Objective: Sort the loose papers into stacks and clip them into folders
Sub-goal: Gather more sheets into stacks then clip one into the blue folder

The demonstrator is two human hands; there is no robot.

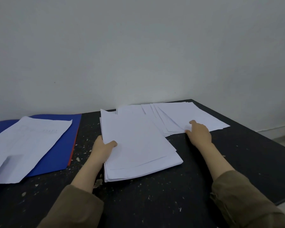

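Note:
A thick stack of white papers (138, 145) lies in the middle of the black table. My left hand (104, 148) grips its left edge, thumb on top of the sheets. Behind it to the right, several loose white sheets (184, 116) are fanned out. My right hand (199, 133) pinches the near corner of these fanned sheets. At the left lies a blue folder (64, 142) with a red edge showing under it. On this folder rests another pile of white sheets (28, 145).
The black, paint-flecked table (154, 198) stands against a grey-white wall (138, 55). Its right edge runs diagonally at the right, with pale floor (284, 139) beyond. My olive sleeves enter from the bottom.

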